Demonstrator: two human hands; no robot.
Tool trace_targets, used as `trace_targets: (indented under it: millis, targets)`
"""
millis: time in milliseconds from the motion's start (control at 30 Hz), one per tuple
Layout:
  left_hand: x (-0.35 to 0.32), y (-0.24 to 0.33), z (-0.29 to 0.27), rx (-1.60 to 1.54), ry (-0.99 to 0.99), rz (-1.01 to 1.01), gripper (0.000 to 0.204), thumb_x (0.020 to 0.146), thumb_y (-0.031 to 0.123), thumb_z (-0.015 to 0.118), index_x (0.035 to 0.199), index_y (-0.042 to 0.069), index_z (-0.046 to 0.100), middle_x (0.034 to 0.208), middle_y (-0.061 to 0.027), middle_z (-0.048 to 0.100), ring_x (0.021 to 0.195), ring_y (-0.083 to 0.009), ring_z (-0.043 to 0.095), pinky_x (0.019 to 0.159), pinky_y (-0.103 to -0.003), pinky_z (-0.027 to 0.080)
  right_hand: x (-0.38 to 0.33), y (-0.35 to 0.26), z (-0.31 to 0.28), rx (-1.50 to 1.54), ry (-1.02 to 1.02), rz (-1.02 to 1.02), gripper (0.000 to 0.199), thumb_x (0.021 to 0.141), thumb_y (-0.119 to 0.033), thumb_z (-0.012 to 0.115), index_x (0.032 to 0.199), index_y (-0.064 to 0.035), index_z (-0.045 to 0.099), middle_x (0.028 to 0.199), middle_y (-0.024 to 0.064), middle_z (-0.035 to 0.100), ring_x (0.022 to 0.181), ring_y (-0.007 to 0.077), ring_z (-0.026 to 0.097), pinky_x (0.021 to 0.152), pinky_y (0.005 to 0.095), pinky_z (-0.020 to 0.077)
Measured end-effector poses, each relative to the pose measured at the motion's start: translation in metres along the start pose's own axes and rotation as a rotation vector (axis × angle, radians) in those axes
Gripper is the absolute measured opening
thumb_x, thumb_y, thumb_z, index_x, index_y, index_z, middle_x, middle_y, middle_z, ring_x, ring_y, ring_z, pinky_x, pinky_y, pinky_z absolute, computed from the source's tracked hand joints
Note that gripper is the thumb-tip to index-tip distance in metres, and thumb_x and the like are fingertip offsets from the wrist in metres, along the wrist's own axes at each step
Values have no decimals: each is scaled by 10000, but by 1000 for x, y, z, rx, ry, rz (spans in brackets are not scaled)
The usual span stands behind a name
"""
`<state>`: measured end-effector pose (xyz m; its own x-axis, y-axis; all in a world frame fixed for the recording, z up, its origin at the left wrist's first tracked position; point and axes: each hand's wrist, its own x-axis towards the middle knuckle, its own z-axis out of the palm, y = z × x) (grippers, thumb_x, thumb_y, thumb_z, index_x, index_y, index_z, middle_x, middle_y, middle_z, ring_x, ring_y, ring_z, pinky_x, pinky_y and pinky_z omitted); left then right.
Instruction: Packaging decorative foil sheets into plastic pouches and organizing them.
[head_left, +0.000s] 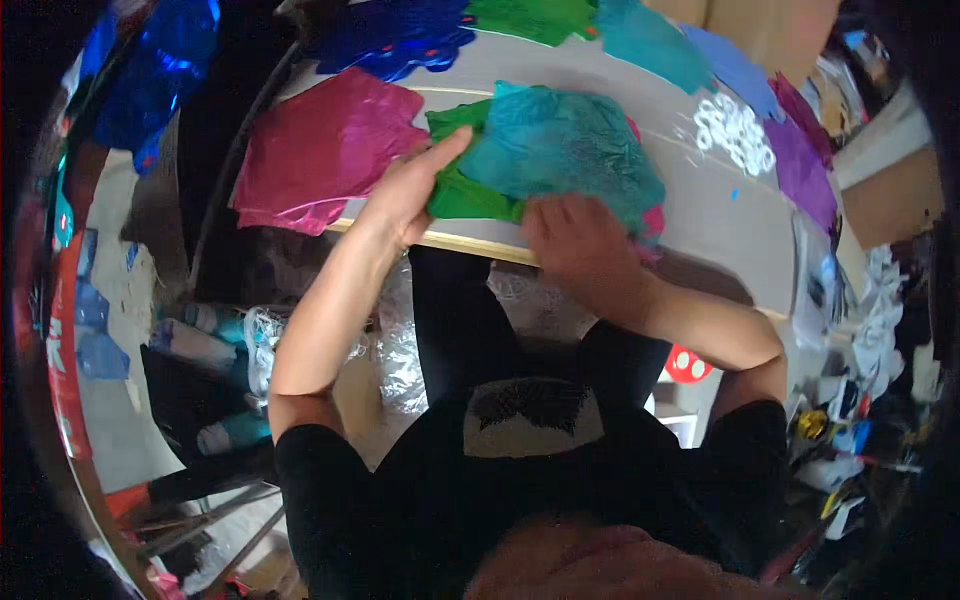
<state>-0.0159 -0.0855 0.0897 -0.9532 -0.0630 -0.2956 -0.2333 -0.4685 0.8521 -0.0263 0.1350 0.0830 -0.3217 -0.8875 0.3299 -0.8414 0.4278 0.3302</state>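
Note:
A stack of shiny foil sheets lies at the near edge of a grey table (700, 210). The top sheet is teal (560, 145), with a green sheet (465, 195) under it and a pink one (652, 222) peeking out at the right. My left hand (410, 190) rests flat on the green sheet's left side, thumb stretched toward the teal sheet. My right hand (580, 245) presses down on the stack's near edge with fingers curled over the teal sheet; whether it grips the sheet is unclear.
A magenta foil sheet (325, 150) lies left of the stack. Blue (395, 40), green (530, 18), teal (650, 40) and purple (800, 165) sheets line the table's far side, beside a cluster of white rings (735, 132). Clutter fills the floor at left and the right side.

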Motion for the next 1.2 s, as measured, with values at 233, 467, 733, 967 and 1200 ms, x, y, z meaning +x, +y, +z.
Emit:
trace_targets:
  millis: [233, 467, 733, 967, 1200]
  targets:
    - [20, -7, -5, 599, 75, 73, 375, 882, 90, 636, 1228, -35, 562, 1064, -127, 664, 915, -193, 650, 774, -295, 532, -48, 58, 21, 445, 298, -114, 558, 831, -386, 688, 1245, -38, 551, 1163, 155, 605, 1098, 322, 569, 935, 416, 465]
    - [27, -3, 23, 843, 150, 65, 425, 888, 139, 607, 1283, -13, 571, 1099, -128, 672, 935, -176, 640, 778, -266, 505, -80, 173, 83, 484, -21, 370, 642, 896, -432, 621, 1374, -33, 470, 1444, 220, 412, 1336, 386, 381, 1121, 448, 293]
    - [30, 1, 42, 885, 179, -12, 418, 876, 133, 617, 1267, -13, 589, 1124, -113, 668, 953, -167, 632, 838, -278, 491, -70, 150, 84, 317, -41, 352, 681, 870, -476, 628, 1318, 21, 506, 1402, 248, 434, 1346, 404, 356, 1129, 475, 273]
    - [47, -8, 25, 839, 123, 108, 453, 844, 55, 663, 1263, -79, 557, 1153, -174, 655, 989, -206, 633, 882, -286, 489, -71, 143, 87, 360, 11, 360, 682, 876, -476, 623, 1301, 44, 505, 1379, 251, 449, 1325, 386, 394, 1113, 432, 317]
    - [51, -8, 28, 919, 117, 194, 500, 810, 102, 731, 1255, -54, 562, 1162, -166, 651, 1011, -254, 638, 893, -325, 498, -95, 148, 73, 369, 188, 190, 551, 917, -379, 604, 1330, -28, 503, 1353, 198, 499, 1294, 347, 449, 1100, 435, 336]
